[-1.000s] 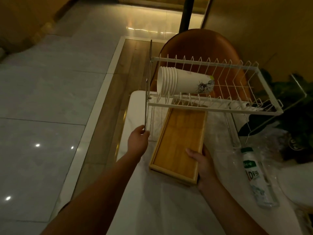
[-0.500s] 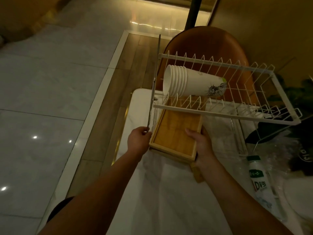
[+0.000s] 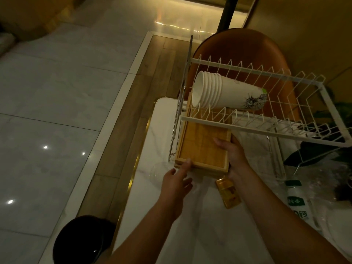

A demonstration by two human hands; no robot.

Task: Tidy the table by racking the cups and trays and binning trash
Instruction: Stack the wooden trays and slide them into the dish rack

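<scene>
You're at a white marble surface (image 3: 190,229) edged with a gold strip (image 3: 132,178). On your left, a floor of large glossy pale tiles (image 3: 57,111) catches small spots of light, bordered by a band of wood planks (image 3: 152,82). Beyond the surface stands an orange-brown chair (image 3: 247,46), with a dark post (image 3: 227,14) behind it and a yellowish wall (image 3: 304,25) on the right.

Two limbs are in view, both unclothed over all that shows: the left forearm (image 3: 144,231) and the right forearm (image 3: 276,210) are bare from the lower edge of the picture to the wrist, each smooth in outline and narrowing toward the wrist. The left hand (image 3: 177,180) and the right hand (image 3: 232,153) are likewise bare, with knuckles and separate fingers distinguishable. Lighting is dim and amber, so nails and fine surface detail cannot be assessed.
</scene>
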